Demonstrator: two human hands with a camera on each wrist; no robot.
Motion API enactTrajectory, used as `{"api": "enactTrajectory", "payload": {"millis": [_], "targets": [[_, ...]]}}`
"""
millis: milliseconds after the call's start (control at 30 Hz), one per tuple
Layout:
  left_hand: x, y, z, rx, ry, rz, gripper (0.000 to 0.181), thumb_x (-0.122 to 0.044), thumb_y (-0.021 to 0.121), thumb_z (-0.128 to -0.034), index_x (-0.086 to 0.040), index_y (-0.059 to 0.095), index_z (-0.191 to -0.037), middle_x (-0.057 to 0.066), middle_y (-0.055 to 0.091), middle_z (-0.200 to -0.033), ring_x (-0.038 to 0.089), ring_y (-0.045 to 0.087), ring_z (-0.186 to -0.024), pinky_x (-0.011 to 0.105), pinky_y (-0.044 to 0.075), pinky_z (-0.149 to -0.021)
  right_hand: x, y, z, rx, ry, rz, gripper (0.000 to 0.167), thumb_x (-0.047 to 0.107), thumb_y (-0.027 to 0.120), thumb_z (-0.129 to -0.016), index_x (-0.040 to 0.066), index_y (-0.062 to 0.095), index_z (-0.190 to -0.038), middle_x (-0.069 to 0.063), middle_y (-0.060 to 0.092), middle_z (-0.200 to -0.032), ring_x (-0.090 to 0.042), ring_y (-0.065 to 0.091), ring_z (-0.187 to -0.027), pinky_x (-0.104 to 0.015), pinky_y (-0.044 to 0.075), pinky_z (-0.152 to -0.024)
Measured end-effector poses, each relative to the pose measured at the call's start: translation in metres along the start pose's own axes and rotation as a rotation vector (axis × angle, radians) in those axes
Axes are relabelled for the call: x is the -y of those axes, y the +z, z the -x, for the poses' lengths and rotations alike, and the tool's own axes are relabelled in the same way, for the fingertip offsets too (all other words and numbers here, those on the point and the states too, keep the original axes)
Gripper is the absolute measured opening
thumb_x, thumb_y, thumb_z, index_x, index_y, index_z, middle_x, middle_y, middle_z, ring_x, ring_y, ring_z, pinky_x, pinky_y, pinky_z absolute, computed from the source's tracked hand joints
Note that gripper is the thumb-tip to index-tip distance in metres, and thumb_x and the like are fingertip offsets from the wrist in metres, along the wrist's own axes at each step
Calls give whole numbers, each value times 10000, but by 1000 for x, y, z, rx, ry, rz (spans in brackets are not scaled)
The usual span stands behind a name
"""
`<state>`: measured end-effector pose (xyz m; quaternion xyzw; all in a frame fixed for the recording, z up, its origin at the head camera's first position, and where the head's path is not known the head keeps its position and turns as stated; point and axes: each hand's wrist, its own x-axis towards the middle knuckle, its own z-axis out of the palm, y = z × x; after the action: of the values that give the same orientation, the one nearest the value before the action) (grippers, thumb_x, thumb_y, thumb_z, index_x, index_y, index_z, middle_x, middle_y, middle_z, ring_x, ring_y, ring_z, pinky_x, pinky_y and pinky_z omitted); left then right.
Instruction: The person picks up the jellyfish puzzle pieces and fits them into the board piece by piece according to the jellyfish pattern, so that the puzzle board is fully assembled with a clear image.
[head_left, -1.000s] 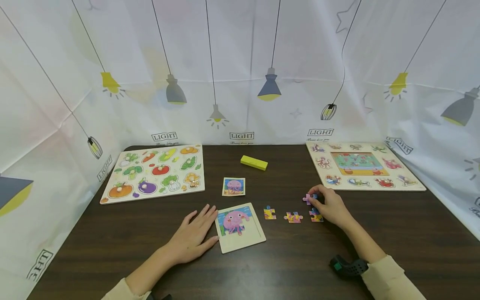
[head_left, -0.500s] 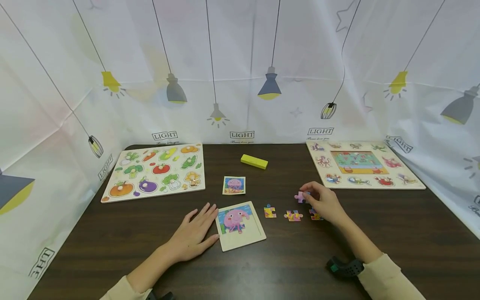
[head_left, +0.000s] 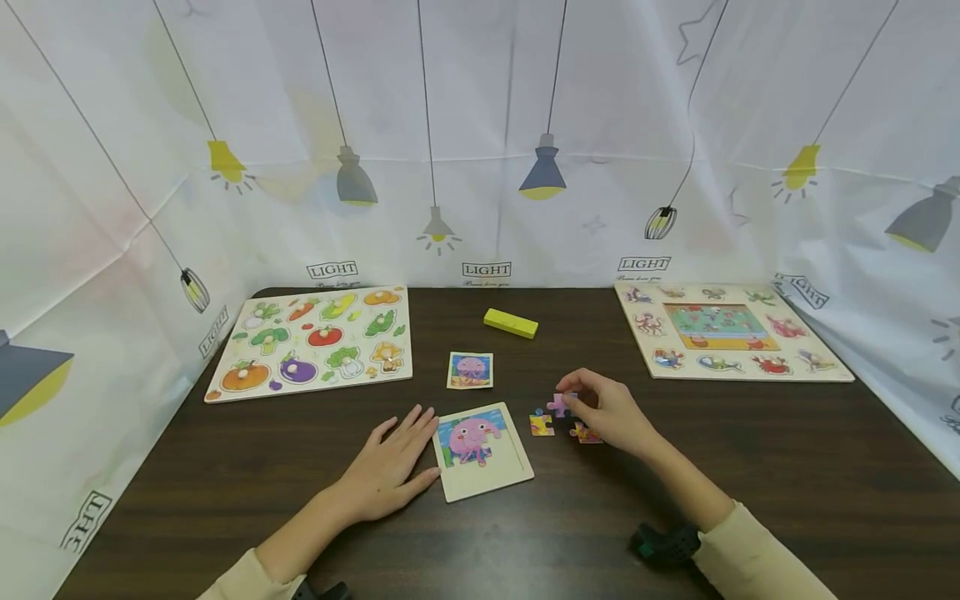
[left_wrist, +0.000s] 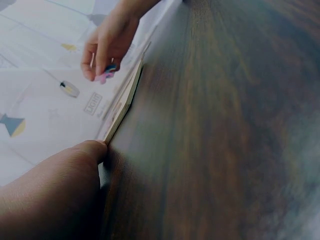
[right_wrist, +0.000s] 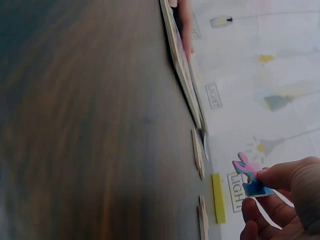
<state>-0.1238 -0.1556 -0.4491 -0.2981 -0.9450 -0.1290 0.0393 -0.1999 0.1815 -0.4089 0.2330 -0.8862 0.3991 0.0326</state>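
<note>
A square puzzle frame [head_left: 487, 475], partly filled with a pink jellyfish picture, lies tilted on the table. My left hand [head_left: 386, 479] rests flat beside it, thumb and fingertips touching its left edge. Between thumb and fingers my right hand [head_left: 611, 417] pinches a pink and blue puzzle piece [head_left: 558, 406], held above the table; it also shows in the right wrist view as a piece [right_wrist: 253, 182] pinched by the hand [right_wrist: 295, 195]. Under and beside the right hand lie a yellow piece [head_left: 541, 424] and another yellow-pink piece [head_left: 585, 434]; whatever lies behind the hand is hidden.
Behind the frame lies a small jellyfish picture card [head_left: 470, 371], with a yellow block [head_left: 511, 323] farther back. A vegetable puzzle board [head_left: 309, 342] is at the back left, a sea-animal board [head_left: 731, 329] at the back right. A printed curtain [head_left: 480, 125] hangs behind the table.
My right hand has moved left with the pink and blue piece, lifting it off the right-hand group and bringing it over the middle pieces. My left hand has stayed beside the frame.
</note>
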Motion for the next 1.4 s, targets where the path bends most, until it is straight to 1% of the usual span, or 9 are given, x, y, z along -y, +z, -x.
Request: {"api": "enactTrajectory", "payload": {"millis": [200, 300, 433, 633, 733, 833, 933, 1167, 1400], "targets": [[0, 0, 0, 0, 2, 6, 668, -484, 360, -956, -67, 222, -1459, 73, 185, -1511, 205, 111, -1385, 492, 130, -1057, 12, 12, -3, 39, -14, -54, 114, 75, 615, -875, 122, 616, -979, 4, 626, -895, -179, 539, -622, -263, 477, -529], [0, 0, 0, 3, 0, 9, 670, -488, 355, -956, -71, 217, -1461, 69, 179, -1512, 201, 103, -1386, 491, 123, -1059, 16, 19, -4, 53, -26, -57, 124, 66, 614, -872, 129, 618, -978, 10, 627, -906, -160, 543, -638, -263, 481, -545], [1, 1, 0, 9, -5, 11, 677, -501, 338, -955, -75, 206, -1464, 64, 167, -1516, 193, 88, -1388, 486, 104, -1064, 22, 28, -7, 72, -44, -42, 126, 71, 618, -869, 137, 619, -976, 34, 629, -911, -140, 530, -713, -263, 471, -627], [3, 3, -1, 15, -10, -6, 681, -523, 299, -955, -86, 196, -1468, 53, 156, -1519, 175, 69, -1389, 476, 99, -1067, 31, 44, -10, 100, -115, -60, 103, 71, 625, -864, 104, 625, -962, 42, 622, -871, -125, 514, -707, -244, 435, -577], [3, 3, -1, 20, -13, -12, 684, -528, 291, -955, -90, 190, -1470, 49, 150, -1520, 170, 63, -1389, 474, 99, -1068, 34, 52, -11, 122, -145, -77, 89, 73, 620, -868, 92, 625, -955, 47, 604, -822, -114, 486, -661, -235, 407, -550], [3, 3, -1, 19, -10, -10, 683, -525, 292, -956, -86, 191, -1469, 52, 151, -1520, 180, 72, -1389, 478, 101, -1067, 35, 58, -11, 150, -146, -93, 84, 73, 618, -868, 99, 627, -947, 54, 586, -786, -102, 467, -608, -227, 400, -523], [2, 3, -1, 13, -4, -11, 681, -518, 297, -957, -79, 195, -1467, 59, 155, -1518, 193, 85, -1388, 483, 104, -1065, 35, 63, -11, 166, -139, -78, 83, 75, 621, -863, 121, 628, -932, 60, 571, -777, -102, 460, -610, -230, 403, -532], [1, 2, 0, 4, 3, -8, 673, -501, 319, -960, -67, 207, -1462, 73, 169, -1514, 207, 101, -1386, 493, 116, -1060, 36, 69, -8, 144, -113, -8, 77, 112, 648, -848, 162, 663, -904, 75, 543, -771, -124, 441, -678, -240, 388, -570], [1, 2, 0, 9, -8, -16, 676, -510, 313, -957, -78, 205, -1465, 58, 164, -1516, 180, 78, -1388, 481, 115, -1065, 37, 75, -6, 105, -170, 96, 71, 156, 698, -816, 189, 696, -879, 122, 597, -812, -125, 427, -770, -268, 370, -631]]}}
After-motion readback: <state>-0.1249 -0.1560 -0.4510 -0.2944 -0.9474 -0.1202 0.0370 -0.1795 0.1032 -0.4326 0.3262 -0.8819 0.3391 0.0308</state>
